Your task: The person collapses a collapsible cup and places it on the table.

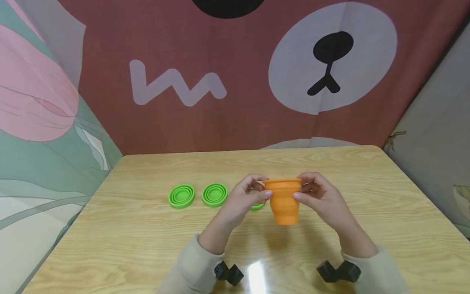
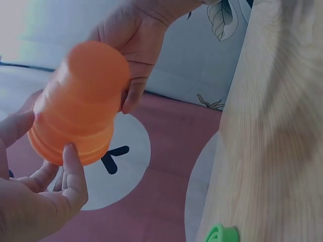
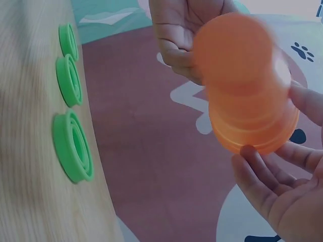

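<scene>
An orange collapsible cup (image 1: 285, 204), stretched out to its stepped height, hangs above the table with its wide rim up. My left hand (image 1: 247, 198) pinches the rim on the left side between thumb and fingers. On the opposite side my right hand (image 1: 323, 200) grips the same rim, thumb toward me. In both wrist views the base of the orange cup (image 2: 83, 106) faces the camera. Behind my left hand lies a flattened green collapsible cup (image 1: 258, 206), mostly hidden in the head view.
Two more flattened green cups, one at the far left (image 1: 181, 196) and one beside it (image 1: 214, 194), lie in a row on the wooden table (image 1: 121, 245). A printed cloth (image 1: 242, 126) hangs behind the table's back edge.
</scene>
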Demonstrator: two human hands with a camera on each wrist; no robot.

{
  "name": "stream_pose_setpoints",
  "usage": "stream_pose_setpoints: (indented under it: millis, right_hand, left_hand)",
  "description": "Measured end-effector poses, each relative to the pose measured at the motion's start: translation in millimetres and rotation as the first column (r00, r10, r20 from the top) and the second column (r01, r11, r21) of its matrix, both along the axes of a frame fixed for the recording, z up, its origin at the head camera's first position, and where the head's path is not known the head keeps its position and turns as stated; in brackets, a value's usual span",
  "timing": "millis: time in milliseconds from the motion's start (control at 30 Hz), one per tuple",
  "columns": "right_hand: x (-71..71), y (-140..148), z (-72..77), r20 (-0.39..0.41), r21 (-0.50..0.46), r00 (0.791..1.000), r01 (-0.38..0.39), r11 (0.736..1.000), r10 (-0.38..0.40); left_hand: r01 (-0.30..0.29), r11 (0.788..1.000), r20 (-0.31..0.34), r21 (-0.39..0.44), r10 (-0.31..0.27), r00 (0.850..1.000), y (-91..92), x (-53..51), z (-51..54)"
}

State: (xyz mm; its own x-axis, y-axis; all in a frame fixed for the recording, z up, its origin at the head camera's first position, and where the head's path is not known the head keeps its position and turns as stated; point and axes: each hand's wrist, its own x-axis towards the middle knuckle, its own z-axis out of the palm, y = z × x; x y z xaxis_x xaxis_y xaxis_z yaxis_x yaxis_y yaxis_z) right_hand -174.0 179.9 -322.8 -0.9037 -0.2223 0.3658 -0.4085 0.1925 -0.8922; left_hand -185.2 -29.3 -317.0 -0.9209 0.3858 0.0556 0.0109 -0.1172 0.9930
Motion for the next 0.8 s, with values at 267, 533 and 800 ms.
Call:
stream_pose_setpoints:
  millis: [267,533,800]
  right_hand:
    - [0.9,-6.6,-1.1,-0.012,0.009,1.0,0.004,1.0,-0.003]
    - [2.6,-8.6,-1.8,-0.009,-0.147,0.97,-0.243,0.959,0.244]
    - [0.0,-15.9,-3.9,0.012,-0.25,0.879,-0.46,0.852,0.478]
  left_hand:
    - [0.029,0.994,-0.065,-0.102,-0.036,0.997,-7.7,0.3,-0.6]
    - [0.064,0.989,-0.149,-0.133,-0.084,0.985,-11.3,2.1,-3.3]
    - [0.214,0.972,-0.131,0.098,-0.201,0.971,-17.4,2.4,-10.4]
